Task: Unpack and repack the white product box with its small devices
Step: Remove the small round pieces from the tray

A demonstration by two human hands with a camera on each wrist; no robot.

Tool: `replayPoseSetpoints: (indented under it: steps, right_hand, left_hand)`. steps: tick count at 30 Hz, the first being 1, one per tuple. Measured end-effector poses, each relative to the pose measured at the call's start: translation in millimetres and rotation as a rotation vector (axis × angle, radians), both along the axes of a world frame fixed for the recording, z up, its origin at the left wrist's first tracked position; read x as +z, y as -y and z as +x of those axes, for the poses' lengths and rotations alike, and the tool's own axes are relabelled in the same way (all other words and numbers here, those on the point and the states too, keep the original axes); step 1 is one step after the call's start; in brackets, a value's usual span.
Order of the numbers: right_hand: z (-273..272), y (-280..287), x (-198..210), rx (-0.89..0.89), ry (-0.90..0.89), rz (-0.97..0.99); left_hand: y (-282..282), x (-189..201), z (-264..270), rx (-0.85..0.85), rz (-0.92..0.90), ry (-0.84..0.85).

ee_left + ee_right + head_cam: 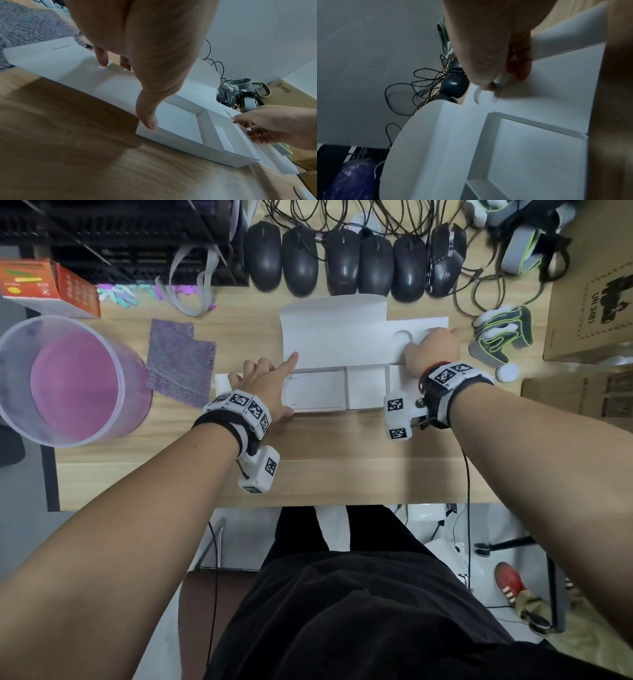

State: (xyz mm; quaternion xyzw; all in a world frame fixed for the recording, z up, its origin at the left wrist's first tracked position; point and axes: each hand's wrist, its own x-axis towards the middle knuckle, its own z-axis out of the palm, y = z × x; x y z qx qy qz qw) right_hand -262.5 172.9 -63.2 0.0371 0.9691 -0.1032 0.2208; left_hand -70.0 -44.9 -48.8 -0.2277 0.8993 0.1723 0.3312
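The white product box (pixel 318 392) lies open mid-desk, its lid flap (pixel 332 330) folded back and its compartments (pixel 180 125) showing no devices. My left hand (pixel 263 378) steadies the left end: thumb (pixel 147 119) on the near corner, straight index finger on the flap. My right hand (pixel 431 347) pinches the white insert card (pixel 539 88) near its round cutouts (pixel 481 97) at the box's right end. A small round white device (pixel 508 371) and strapped grey-green devices (pixel 503 337) lie on the desk right of the box.
A row of black mice (pixel 352 261) with tangled cables lines the far edge. A large clear cup with a pink bottom (pixel 68 378) and a purple cloth (pixel 178 361) sit left. Cardboard boxes (pixel 592 285) stand right, an orange box (pixel 48 285) far left.
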Motion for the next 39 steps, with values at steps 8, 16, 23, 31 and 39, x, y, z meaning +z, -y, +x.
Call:
replayPoseSetpoints:
  steps: [8, 16, 23, 31, 39]
  right_hand:
    - [19.2, 11.4, 38.1, 0.247, -0.101, -0.527]
    - [95.0, 51.5, 33.3, 0.607, 0.221, -0.385]
    - [103.6, 62.8, 20.1, 0.501, 0.237, -0.274]
    - [102.9, 71.0, 13.5, 0.506, 0.188, -0.146]
    - [103.4, 68.4, 10.0, 0.445, 0.192, -0.072]
  left_hand:
    - [-1.0, 2.0, -0.8, -0.007, -0.006, -0.008]
    - [-1.0, -1.9, 1.6, 0.003, 0.007, -0.005]
    - [1.3, -8.0, 5.7, 0.046, 0.032, -0.057]
    - [-1.8, -5.7, 6.9, 0.048, 0.056, -0.064]
    - [-7.7, 4.6, 4.0, -0.057, 0.088, -0.056]
